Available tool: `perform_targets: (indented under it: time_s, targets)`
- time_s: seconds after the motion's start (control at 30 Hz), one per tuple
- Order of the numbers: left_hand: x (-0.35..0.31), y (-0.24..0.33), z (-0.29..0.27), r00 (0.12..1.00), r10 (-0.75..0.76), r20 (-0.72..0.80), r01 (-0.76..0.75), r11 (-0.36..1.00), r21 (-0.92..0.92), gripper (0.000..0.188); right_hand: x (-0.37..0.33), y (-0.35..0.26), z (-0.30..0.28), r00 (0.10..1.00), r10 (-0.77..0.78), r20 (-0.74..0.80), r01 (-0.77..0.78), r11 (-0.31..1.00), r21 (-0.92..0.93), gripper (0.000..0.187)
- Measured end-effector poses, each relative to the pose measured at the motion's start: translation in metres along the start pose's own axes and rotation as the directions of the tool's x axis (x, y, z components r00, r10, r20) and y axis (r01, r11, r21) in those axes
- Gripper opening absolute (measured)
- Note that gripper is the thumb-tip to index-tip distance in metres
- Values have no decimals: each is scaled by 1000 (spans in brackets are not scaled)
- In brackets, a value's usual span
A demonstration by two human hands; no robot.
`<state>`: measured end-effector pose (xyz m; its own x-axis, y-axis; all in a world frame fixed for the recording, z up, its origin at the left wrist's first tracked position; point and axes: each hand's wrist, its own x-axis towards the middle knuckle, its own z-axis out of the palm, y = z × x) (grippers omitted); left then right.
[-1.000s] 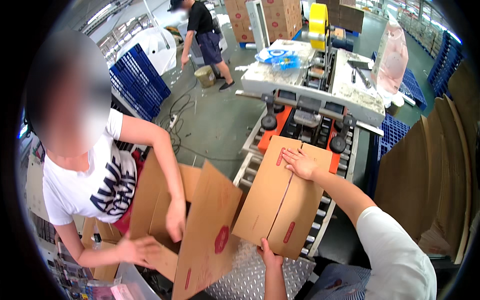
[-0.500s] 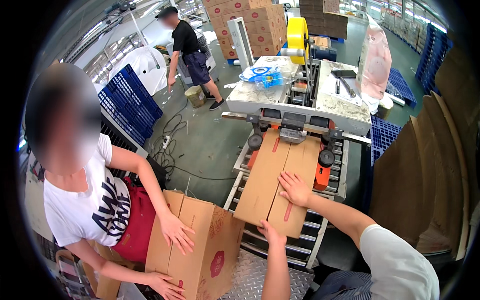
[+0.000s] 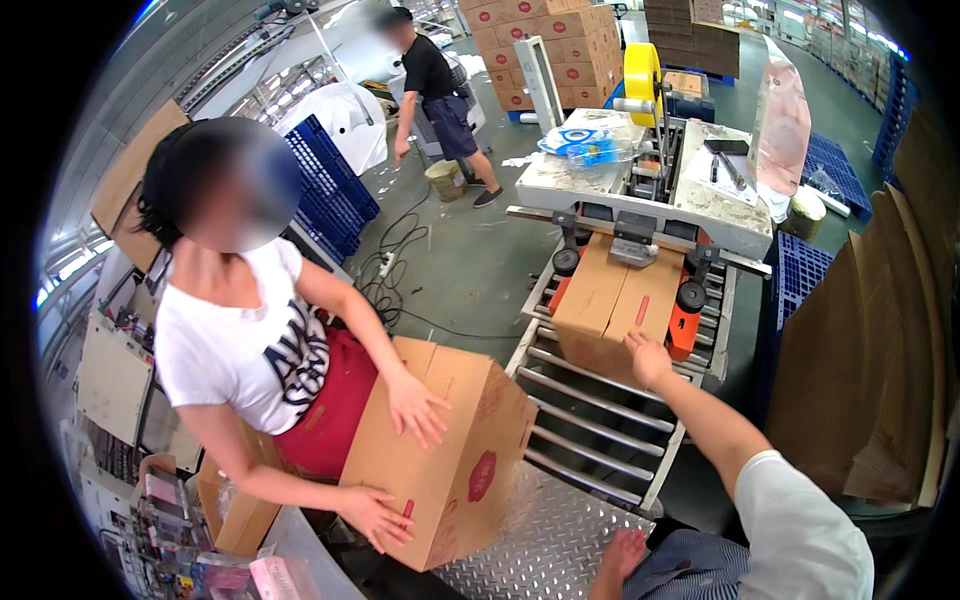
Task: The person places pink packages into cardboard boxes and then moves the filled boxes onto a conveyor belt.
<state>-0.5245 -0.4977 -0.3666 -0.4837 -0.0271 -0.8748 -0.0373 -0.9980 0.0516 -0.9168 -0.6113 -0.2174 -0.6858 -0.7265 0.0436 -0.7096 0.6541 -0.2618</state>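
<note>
Grey-green floor [image 3: 470, 285] runs through a large industrial hall lit by rows of ceiling lights. Over a roller conveyor [image 3: 600, 432], the right hand [image 3: 648, 358] reaches forward with loosely extended fingers, gripping nothing. Its fingertips are at the near upper edge of a closed brown carton [image 3: 588, 290]; whether they press on it or hover just beside it, I cannot tell. Low in the view, the left hand [image 3: 625, 552] is empty, its fingers loosely bent, close to the person's striped clothing and beside a metal tread plate [image 3: 560, 540].

That carton sits on the conveyor between two black wheels, its far end under the metal head of a sealing machine [image 3: 722, 198]. A yellow tape roll [image 3: 640, 72] stands upright above the machine. On its pale top lie blue and clear plastic packaging [image 3: 592, 148] and, farther right, a dark flat object [image 3: 727, 147]. Near these stands a tall pinkish bag [image 3: 782, 130].

To the left, a co-worker in a white shirt [image 3: 215, 350] rests both palms on another carton [image 3: 500, 440], which is tilted. Flattened cardboard [image 3: 850, 380] stands at the right. Farther off, a person in dark clothes [image 3: 430, 75] bends near a bucket [image 3: 445, 182], with stacked cartons [image 3: 540, 55] behind.
</note>
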Motion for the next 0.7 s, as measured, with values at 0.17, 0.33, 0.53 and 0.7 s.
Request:
perform_targets:
  time_s: [0.17, 0.33, 0.53, 0.7]
  targets:
    - [-31, -87, -202, 975, 117, 188, -171, 937, 305, 44, -98, -37, -46, 923, -268, 277, 233, 960, 152, 32]
    - [-107, -49, -274, 806, 458, 376, -290, -248, 924, 32, -254, 8, -99, 926, -215, 311, 214, 976, 37, 34]
    - [-56, -6, -164, 965, 234, 118, -230, 546, 805, 31, -379, 47, -291, 928, -43, -371, -23, 985, -172, 25]
    - [-39, -11, -76, 993, 74, 97, -121, 723, 681, 29, -434, 21, -477, 420, -259, -870, -135, 930, -342, 11]
